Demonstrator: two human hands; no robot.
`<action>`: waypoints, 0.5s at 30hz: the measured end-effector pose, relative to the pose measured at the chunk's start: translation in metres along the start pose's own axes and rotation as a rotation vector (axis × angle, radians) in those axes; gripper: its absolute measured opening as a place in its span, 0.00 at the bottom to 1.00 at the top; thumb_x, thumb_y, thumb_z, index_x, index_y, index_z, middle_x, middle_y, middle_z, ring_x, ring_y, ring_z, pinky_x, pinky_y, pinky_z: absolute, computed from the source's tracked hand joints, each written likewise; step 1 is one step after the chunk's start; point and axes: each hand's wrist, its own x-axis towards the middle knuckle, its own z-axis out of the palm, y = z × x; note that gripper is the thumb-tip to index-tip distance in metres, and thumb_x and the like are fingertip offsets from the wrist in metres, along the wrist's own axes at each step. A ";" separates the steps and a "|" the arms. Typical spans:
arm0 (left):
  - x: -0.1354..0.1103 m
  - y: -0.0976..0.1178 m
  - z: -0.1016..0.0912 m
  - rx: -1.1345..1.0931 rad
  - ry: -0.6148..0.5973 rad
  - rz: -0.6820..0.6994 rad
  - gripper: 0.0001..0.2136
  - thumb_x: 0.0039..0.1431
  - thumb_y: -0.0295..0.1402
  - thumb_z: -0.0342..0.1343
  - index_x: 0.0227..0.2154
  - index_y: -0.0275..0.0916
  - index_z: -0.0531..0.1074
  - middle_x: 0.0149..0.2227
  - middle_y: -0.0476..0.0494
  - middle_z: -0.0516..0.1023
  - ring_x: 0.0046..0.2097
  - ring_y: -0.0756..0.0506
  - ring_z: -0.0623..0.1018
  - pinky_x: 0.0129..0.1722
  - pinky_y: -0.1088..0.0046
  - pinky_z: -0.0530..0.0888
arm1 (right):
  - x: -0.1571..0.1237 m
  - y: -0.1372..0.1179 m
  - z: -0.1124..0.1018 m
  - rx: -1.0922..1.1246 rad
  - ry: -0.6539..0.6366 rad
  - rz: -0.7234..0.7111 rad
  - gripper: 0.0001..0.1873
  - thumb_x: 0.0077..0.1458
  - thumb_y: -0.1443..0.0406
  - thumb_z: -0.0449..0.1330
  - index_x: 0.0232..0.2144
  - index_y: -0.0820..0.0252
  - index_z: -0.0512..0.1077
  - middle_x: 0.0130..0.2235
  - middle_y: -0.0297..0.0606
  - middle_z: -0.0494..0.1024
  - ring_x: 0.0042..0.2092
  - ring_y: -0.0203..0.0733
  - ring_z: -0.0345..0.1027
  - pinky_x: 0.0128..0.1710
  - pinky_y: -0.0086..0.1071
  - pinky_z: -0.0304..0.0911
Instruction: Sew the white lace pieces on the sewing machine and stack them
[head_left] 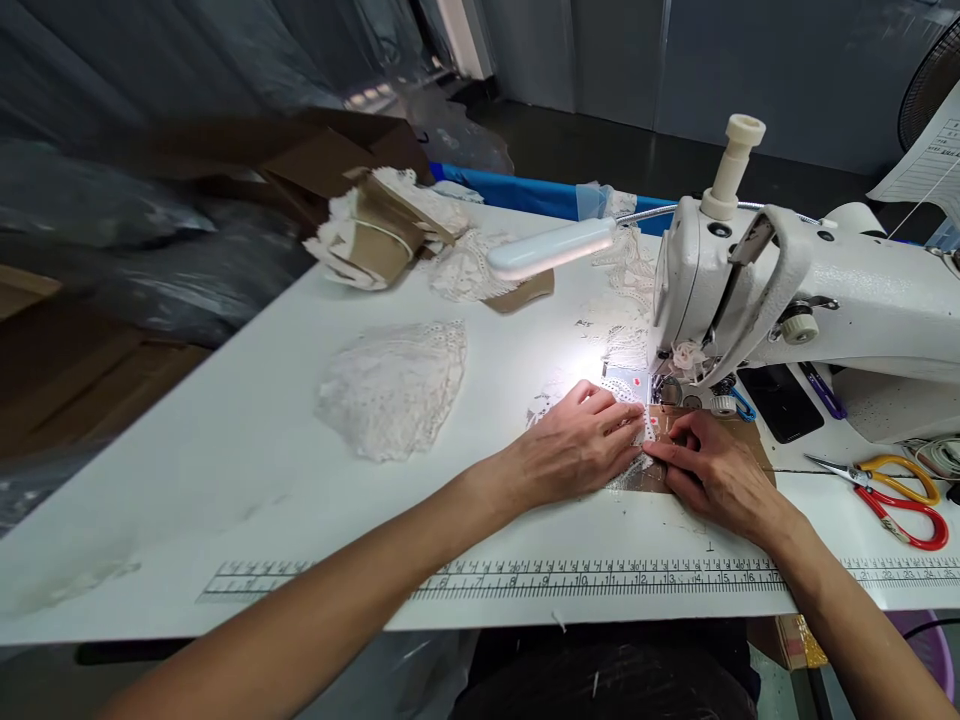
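My left hand point(581, 445) lies flat, fingers stretched out, pressing a small piece of white lace point(637, 432) onto the white table point(247, 500) just in front of the needle. My right hand point(712, 468) rests beside it on a brown card piece point(754, 445), its fingertips pinched on the lace edge. Both hands meet right below the presser foot of the white sewing machine point(810, 300). A lamp point(551, 248) lights the spot.
A loose heap of white lace point(394, 388) lies to the left. Lace wound on brown cards point(379, 232) sits at the back. Scissors with red and yellow handles point(896, 492) lie at right. A printed ruler point(570, 578) runs along the front edge.
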 end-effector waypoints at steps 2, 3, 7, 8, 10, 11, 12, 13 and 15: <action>0.000 0.004 -0.002 0.004 -0.030 -0.032 0.11 0.70 0.32 0.45 0.39 0.34 0.72 0.40 0.41 0.78 0.33 0.45 0.71 0.33 0.66 0.66 | 0.000 -0.001 -0.001 -0.008 0.000 0.000 0.16 0.60 0.70 0.55 0.48 0.54 0.76 0.42 0.42 0.71 0.40 0.42 0.66 0.36 0.33 0.68; -0.001 0.006 -0.002 0.011 -0.044 -0.044 0.12 0.70 0.31 0.45 0.39 0.34 0.73 0.41 0.40 0.78 0.34 0.45 0.72 0.33 0.66 0.66 | 0.000 -0.001 -0.001 -0.014 -0.002 -0.002 0.16 0.60 0.70 0.55 0.48 0.54 0.76 0.42 0.43 0.71 0.40 0.42 0.65 0.37 0.34 0.68; -0.006 0.011 0.002 0.008 -0.074 -0.067 0.11 0.70 0.28 0.44 0.42 0.34 0.73 0.45 0.38 0.77 0.39 0.44 0.73 0.38 0.64 0.69 | 0.000 -0.004 -0.001 -0.055 -0.038 0.011 0.17 0.60 0.70 0.55 0.49 0.53 0.74 0.43 0.43 0.70 0.42 0.44 0.65 0.37 0.34 0.68; -0.007 0.011 0.004 -0.006 -0.083 -0.066 0.11 0.69 0.27 0.44 0.42 0.34 0.73 0.47 0.38 0.76 0.41 0.43 0.74 0.39 0.64 0.70 | 0.001 -0.005 -0.001 -0.064 -0.045 0.018 0.17 0.60 0.70 0.55 0.50 0.53 0.74 0.43 0.43 0.70 0.43 0.45 0.65 0.37 0.35 0.69; -0.007 0.008 0.006 -0.049 -0.106 -0.055 0.12 0.70 0.26 0.43 0.44 0.34 0.72 0.48 0.37 0.76 0.44 0.43 0.74 0.41 0.64 0.71 | 0.001 -0.006 -0.001 -0.076 -0.058 0.030 0.18 0.60 0.70 0.56 0.51 0.53 0.73 0.44 0.43 0.70 0.44 0.46 0.65 0.39 0.37 0.69; -0.007 0.005 0.007 -0.079 -0.118 -0.048 0.12 0.70 0.26 0.43 0.44 0.34 0.72 0.48 0.36 0.76 0.45 0.43 0.74 0.41 0.64 0.71 | 0.002 -0.007 0.000 -0.084 -0.067 0.038 0.18 0.60 0.70 0.56 0.51 0.53 0.72 0.44 0.43 0.70 0.44 0.46 0.65 0.40 0.37 0.69; -0.006 0.001 0.007 -0.111 -0.126 -0.038 0.12 0.70 0.27 0.42 0.45 0.33 0.72 0.48 0.36 0.76 0.45 0.43 0.74 0.41 0.64 0.71 | 0.003 -0.007 0.000 -0.093 -0.079 0.051 0.18 0.60 0.70 0.56 0.51 0.53 0.72 0.44 0.43 0.70 0.45 0.46 0.65 0.40 0.38 0.69; -0.004 -0.003 0.008 -0.139 -0.130 -0.029 0.13 0.71 0.28 0.42 0.45 0.33 0.72 0.48 0.36 0.76 0.44 0.43 0.75 0.41 0.64 0.71 | 0.004 -0.008 0.001 -0.103 -0.092 0.069 0.18 0.60 0.70 0.56 0.52 0.53 0.71 0.44 0.43 0.70 0.44 0.46 0.66 0.40 0.37 0.70; 0.000 -0.010 0.008 -0.176 -0.130 -0.024 0.13 0.71 0.29 0.42 0.44 0.33 0.72 0.47 0.37 0.77 0.41 0.44 0.75 0.39 0.64 0.72 | 0.006 -0.009 0.001 -0.118 -0.113 0.109 0.18 0.60 0.69 0.56 0.51 0.53 0.71 0.44 0.43 0.70 0.44 0.46 0.66 0.37 0.35 0.70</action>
